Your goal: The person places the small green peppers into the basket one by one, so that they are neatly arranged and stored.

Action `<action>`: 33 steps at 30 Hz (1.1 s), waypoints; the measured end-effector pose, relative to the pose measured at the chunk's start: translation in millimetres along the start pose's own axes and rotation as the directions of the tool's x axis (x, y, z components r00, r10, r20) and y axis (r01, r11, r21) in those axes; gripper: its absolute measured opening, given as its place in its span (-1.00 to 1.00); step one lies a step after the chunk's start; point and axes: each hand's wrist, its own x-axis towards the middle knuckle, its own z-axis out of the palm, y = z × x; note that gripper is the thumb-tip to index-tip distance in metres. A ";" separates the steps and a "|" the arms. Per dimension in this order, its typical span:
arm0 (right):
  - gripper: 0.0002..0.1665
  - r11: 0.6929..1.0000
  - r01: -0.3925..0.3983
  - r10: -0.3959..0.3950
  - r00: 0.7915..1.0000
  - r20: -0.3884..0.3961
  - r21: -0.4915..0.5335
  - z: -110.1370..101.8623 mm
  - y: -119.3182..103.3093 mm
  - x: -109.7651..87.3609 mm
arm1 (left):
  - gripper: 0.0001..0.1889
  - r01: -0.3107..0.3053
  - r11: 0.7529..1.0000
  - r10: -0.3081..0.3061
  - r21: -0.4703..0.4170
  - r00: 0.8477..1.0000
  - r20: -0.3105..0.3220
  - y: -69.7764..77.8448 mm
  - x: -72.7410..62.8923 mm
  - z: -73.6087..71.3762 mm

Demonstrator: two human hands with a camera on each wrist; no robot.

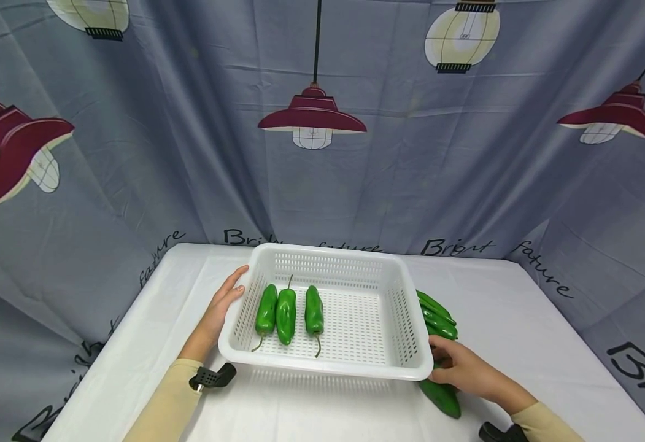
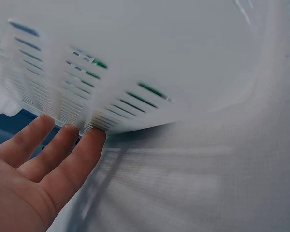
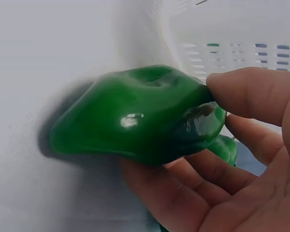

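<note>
Fingers of the right hand (image 1: 468, 368) pinch a green pepper (image 1: 442, 399) beside the basket (image 1: 350, 366), lower right in the head view; white cloth (image 1: 521, 331) stretches rightward. Left wrist: lower left, the left hand's (image 2: 36, 181) straight, spread fingers touch the basket's wall. Right wrist: pepper mid-frame, between thumb and fingers.

It looks like a small curtained booth: a grey-blue curtain (image 1: 206, 123) printed with red lamps (image 1: 312, 113) and lettering (image 1: 457, 248) hangs around a white-covered surface (image 1: 504, 319) from nine o'clock through twelve to three; the room beyond is hidden.
</note>
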 end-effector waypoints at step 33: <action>-0.44 0.917 -0.054 0.061 0.998 -0.006 0.396 -26.1 20.4 -31.1 | -0.39 0.002 1.000 -0.002 0.027 1.000 -0.008 -0.5 -1.1 -0.3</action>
